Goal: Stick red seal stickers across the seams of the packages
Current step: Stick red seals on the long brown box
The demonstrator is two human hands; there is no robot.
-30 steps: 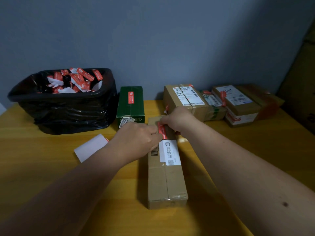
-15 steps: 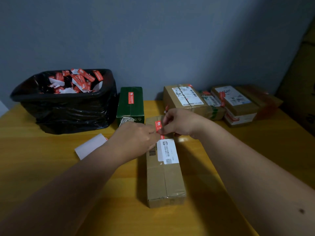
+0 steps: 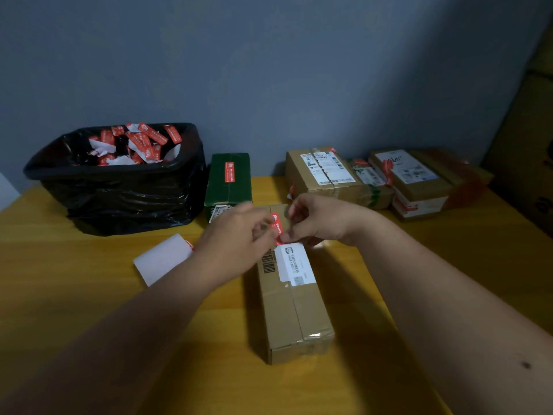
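Seal sticker held over the far end of the long carton; both hands on it.

Nearest us, the long brown package [image 3: 291, 298] lies lengthwise on the yellow table [image 3: 74, 280], white label facing up. Above its far end we see the red seal sticker [image 3: 277, 229], right hand [image 3: 317, 224] pinching its lower end, left hand [image 3: 236, 238] blurred, fingers curled at the sticker's left edge. Against 0.5 s ago, the sticker shows more of its length. Left: white backing sheet [image 3: 163, 259]. Farther: green box [image 3: 229, 182], black bin [image 3: 119, 178], sealed parcels [image 3: 326, 172].
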